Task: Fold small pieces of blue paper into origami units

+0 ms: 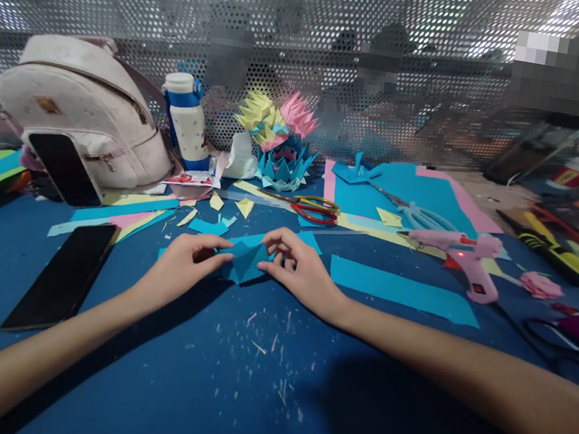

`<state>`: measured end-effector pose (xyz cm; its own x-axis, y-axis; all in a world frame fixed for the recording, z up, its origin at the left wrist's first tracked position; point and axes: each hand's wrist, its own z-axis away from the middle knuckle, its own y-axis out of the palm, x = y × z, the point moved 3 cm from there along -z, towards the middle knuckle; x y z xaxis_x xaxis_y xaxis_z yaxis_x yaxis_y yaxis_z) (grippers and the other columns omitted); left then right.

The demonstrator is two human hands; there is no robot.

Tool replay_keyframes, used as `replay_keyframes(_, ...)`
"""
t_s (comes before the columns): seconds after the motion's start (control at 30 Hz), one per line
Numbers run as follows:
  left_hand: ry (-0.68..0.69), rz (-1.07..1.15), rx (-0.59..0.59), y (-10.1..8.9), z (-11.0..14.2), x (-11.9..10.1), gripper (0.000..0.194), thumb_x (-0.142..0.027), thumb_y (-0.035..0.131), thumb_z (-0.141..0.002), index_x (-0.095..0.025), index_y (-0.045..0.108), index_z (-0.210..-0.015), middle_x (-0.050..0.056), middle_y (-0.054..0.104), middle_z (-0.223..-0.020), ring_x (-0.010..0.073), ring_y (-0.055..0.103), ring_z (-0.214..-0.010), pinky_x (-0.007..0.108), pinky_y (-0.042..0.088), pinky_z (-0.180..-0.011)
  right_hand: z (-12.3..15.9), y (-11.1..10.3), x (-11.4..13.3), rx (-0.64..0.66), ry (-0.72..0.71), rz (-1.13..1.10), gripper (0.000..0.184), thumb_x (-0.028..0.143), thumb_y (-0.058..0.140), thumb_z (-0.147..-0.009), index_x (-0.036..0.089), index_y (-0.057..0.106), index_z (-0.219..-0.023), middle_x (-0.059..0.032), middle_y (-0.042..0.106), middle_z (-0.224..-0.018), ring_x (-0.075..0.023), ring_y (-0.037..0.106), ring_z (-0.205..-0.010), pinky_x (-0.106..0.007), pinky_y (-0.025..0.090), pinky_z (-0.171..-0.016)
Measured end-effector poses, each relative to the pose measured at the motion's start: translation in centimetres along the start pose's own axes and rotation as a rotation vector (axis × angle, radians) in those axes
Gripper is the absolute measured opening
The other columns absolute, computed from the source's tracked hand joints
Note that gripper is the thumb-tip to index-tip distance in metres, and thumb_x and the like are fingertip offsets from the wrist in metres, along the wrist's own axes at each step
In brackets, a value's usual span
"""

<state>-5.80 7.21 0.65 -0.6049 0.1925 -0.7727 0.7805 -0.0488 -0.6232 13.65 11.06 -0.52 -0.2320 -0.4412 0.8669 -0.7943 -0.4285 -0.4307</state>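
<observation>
Between my two hands is a folded piece of blue paper, its creases making pointed peaks. My left hand pinches its left edge between thumb and forefinger. On the opposite edge, the thumb and fingers of my right hand grip it, the fingers curled. Other blue paper lies flat on the table just behind it. To the right of my right hand rests a blue paper strip. Behind my hands lie red-and-yellow-handled scissors and small yellow paper scraps.
A pink glue gun with a lit red light lies at right, near light-blue-handled scissors. Folded paper flowers stand at the back beside a bottle. A backpack and a dark phone are at left.
</observation>
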Motion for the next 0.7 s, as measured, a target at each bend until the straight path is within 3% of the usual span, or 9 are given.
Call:
replay_keyframes(0.2,-0.009,0.180,0.102,0.7,0.3,-0.4,0.025,-0.030,0.053,-0.086,-0.015,0.067,-0.101,0.001,0.064,-0.061,0.0096,0.048,-0.039,0.024,0.042,-0.042,-0.3,0.0,-0.2,0.048,0.036,0.014,0.015,0.024,0.063,-0.082,0.017,0.060,-0.094,0.0013,0.053,-0.072,-0.0101,0.046,-0.060,-0.023,0.035,-0.052)
replay_keyframes(0.37,-0.064,0.271,0.105,0.9,0.5,-0.7,0.028,-0.031,0.059,-0.082,-0.016,0.063,-0.105,0.002,0.067,-0.062,0.0123,0.055,-0.042,0.024,0.044,-0.040,-0.4,0.2,-0.3,0.130,0.034,-0.030,0.012,0.028,0.061,-0.083,0.017,0.061,-0.078,0.0019,0.054,-0.065,-0.0100,0.049,-0.057,-0.024,0.038,-0.053)
replay_keyframes(0.43,-0.008,0.188,0.067,0.3,0.4,-0.8,0.025,-0.033,0.058,-0.084,-0.017,0.063,-0.103,0.003,0.069,-0.070,0.0146,0.060,-0.052,0.026,0.047,-0.046,-0.7,0.0,-0.6,0.097,0.077,-0.138,0.011,0.028,0.060,-0.083,0.018,0.058,-0.088,0.0029,0.053,-0.064,-0.0090,0.050,-0.053,-0.024,0.039,-0.049)
replay_keyframes(0.57,0.142,-0.125,-0.017,-1.5,-0.4,-0.5,0.020,-0.031,0.050,-0.091,-0.021,0.064,-0.101,0.006,0.067,-0.104,0.0203,0.063,-0.088,0.035,0.050,-0.077,-1.9,-1.6,-1.4,-0.119,0.139,-0.379,0.036,0.027,0.063,-0.081,0.021,0.045,-0.111,0.0048,0.050,-0.069,-0.0078,0.052,-0.048,-0.022,0.039,-0.042)
replay_keyframes(0.7,0.184,-0.292,0.043,-1.9,-1.0,0.9,0.027,-0.034,0.059,-0.086,-0.021,0.059,-0.110,0.008,0.062,-0.111,0.0243,0.057,-0.101,0.041,0.046,-0.088,-2.7,-2.9,-2.2,-0.215,0.222,-0.492,0.044,0.026,0.065,-0.079,0.017,0.043,-0.116,-0.0011,0.058,-0.077,-0.0108,0.061,-0.060,-0.024,0.050,-0.054)
